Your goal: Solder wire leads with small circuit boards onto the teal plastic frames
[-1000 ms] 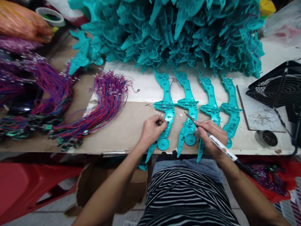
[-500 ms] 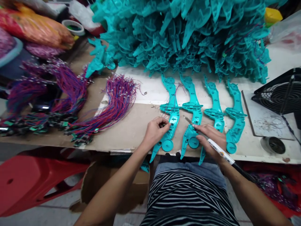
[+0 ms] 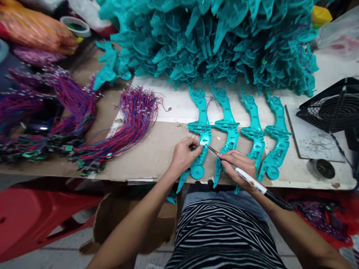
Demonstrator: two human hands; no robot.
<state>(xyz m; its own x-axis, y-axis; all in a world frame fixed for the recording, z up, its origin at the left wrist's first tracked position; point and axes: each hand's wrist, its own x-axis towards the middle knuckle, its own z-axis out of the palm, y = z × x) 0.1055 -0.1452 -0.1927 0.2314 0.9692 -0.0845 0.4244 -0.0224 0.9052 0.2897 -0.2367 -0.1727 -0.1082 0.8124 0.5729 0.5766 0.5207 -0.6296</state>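
Observation:
Several teal plastic shell halves lie in a row on the table. On the leftmost teal shell (image 3: 203,129), my left hand (image 3: 185,155) is closed in a pinch; what its fingertips grip is too small to make out. Thin red and blue wires (image 3: 208,108) run over this shell and close to those fingers. My right hand (image 3: 238,162) is wrapped around a soldering iron (image 3: 249,181) with a white barrel and black tail end. Its thin metal tip reaches the leftmost shell, just right of my left fingertips. A second teal shell (image 3: 226,125) lies under my right hand's fingers.
A tall heap of teal shells (image 3: 213,45) fills the back. Bundles of red and blue wires (image 3: 134,119) lie at left. On the right are a black fan (image 3: 331,104), a board (image 3: 314,142) with wire scraps and a round tin (image 3: 321,169). A red stool (image 3: 42,216) stands below left.
My right hand has moved left, bringing the soldering iron's tip from above the second shell to the leftmost one. My left hand keeps its pinch there. The whole view has shifted slightly.

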